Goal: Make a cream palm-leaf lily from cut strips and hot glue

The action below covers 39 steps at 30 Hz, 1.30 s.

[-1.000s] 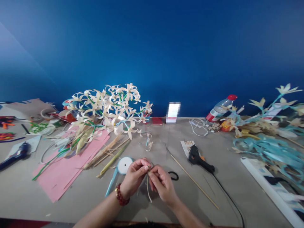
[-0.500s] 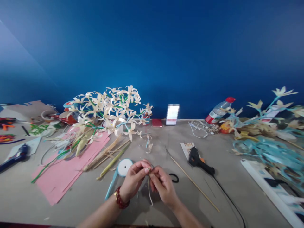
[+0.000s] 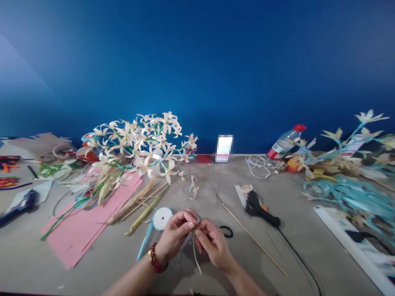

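Observation:
My left hand (image 3: 177, 230) and my right hand (image 3: 212, 242) meet over the front middle of the table, fingertips almost touching. Both are closed in a pinch on a thin pale strip (image 3: 195, 257), whose loose end dangles below the fingers. What lies right between the fingertips is too small to make out. Just left of my left hand lies a white spool (image 3: 162, 218) with light blue ribbon (image 3: 145, 241) trailing toward me. A black loop handle (image 3: 227, 232), perhaps of scissors, shows beside my right hand; the rest is hidden.
Cream handmade flowers (image 3: 151, 152) and pink paper (image 3: 92, 222) lie on the left. To the right are a thin stick (image 3: 251, 233), a black glue gun (image 3: 262, 209) with its cord, a tilted bottle (image 3: 285, 144) and heaped blue ribbon (image 3: 354, 199). A blue glue gun (image 3: 23, 203) sits far left.
The strip's dangling end has shifted slightly down and to the right. Both hands keep their pinch in nearly the same place.

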Tool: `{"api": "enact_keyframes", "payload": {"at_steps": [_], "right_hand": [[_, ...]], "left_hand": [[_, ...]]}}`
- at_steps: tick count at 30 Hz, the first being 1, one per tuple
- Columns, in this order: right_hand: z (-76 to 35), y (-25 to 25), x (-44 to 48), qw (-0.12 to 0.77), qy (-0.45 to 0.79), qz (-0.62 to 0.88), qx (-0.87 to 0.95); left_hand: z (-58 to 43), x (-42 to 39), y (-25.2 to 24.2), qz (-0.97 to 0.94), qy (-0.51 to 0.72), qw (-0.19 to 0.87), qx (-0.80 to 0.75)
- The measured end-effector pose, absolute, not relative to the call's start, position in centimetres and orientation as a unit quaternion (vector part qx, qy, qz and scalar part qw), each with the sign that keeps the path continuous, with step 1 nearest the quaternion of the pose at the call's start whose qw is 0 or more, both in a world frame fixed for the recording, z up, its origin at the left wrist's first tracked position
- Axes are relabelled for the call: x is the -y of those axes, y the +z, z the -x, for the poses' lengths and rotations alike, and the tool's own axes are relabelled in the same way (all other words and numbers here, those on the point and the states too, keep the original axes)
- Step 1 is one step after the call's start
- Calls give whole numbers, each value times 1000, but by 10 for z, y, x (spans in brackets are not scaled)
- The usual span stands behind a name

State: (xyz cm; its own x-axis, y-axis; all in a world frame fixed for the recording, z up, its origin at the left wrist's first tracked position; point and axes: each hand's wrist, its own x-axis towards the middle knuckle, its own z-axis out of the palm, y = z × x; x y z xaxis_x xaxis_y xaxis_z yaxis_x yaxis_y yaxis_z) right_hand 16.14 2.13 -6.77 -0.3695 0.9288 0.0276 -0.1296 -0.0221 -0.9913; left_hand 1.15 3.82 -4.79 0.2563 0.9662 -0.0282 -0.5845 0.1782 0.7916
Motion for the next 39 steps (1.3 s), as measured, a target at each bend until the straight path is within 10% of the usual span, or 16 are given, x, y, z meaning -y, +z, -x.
{"api": "enact_keyframes", "payload": {"at_steps": [39], "right_hand": [[-165,-68,-19,410,630,358,554]], "left_hand": [[-14,-35,-46,-309,521,751,-262]]}}
